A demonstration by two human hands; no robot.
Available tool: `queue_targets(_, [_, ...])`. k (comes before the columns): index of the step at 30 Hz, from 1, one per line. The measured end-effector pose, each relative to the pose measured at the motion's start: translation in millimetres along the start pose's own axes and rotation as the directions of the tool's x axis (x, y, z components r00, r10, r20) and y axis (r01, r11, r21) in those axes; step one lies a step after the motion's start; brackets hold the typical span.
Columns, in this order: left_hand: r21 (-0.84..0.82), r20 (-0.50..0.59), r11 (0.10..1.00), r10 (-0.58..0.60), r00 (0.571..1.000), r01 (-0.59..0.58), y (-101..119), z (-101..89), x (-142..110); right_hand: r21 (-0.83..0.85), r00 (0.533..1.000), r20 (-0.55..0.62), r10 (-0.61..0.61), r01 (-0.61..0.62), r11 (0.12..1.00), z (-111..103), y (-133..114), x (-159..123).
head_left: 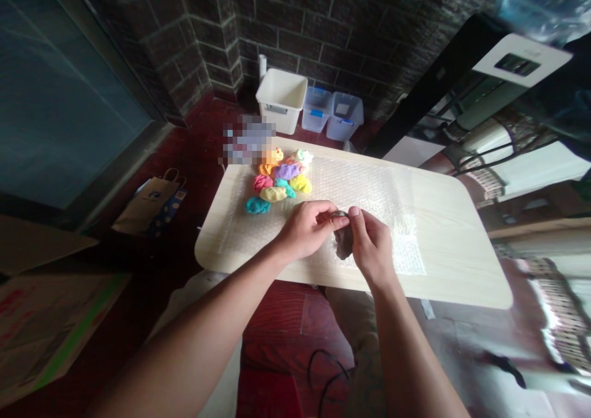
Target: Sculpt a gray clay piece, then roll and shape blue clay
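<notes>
Both my hands meet over the middle of a light wooden table (462, 233). A dark brown lump of clay (343, 241) sits between them. My left hand (307, 227) pinches its upper edge with curled fingers. My right hand (372, 245) grips the lump from the right side, thumb on top. A sheet of bubble wrap (364, 190) covers the tabletop beneath the hands. Several coloured clay lumps (279, 181) lie in a cluster at the table's far left, including teal, yellow, purple, pink and orange pieces.
A white bin (281, 98) and two clear boxes with blue clips (332, 113) stand on the floor by the brick wall. A paper bag (150, 205) stands left of the table. A black cable (323, 375) lies on the red floor near my legs.
</notes>
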State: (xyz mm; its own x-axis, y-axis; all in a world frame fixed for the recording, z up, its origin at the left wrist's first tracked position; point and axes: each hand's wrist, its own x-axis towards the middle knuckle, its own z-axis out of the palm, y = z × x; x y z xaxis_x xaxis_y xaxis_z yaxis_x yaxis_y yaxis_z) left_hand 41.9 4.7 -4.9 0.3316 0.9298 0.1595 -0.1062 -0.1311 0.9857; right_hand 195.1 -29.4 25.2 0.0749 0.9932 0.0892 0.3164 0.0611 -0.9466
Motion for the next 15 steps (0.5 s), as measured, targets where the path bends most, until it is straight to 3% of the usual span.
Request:
queue_targets(5, [-0.140, 0.015, 0.985, -0.097, 0.995, 0.098, 2, 10.6, -5, -0.045, 0.991, -0.081, -0.105, 0.102, 0.994, 4, 0, -7])
queue_targets(10, [-0.214, -0.021, 0.975, -0.057, 0.998, 0.052, 6, 17.1, -7, -0.185, 0.976, -0.181, -0.117, 0.083, 0.979, 5, 5, -10])
queue_targets(13, [-0.219, -0.058, 0.975, -0.064, 0.996, 0.049, 7, 15.1, -5, -0.214, 0.988, -0.134, -0.075, 0.045, 0.976, 4, 10, -8])
queue_targets(15, [-0.207, -0.074, 0.977, -0.064, 0.995, 0.047, 9, 12.5, -5, -0.135, 0.999, -0.053, -0.009, 0.002, 0.991, 5, 12, -7])
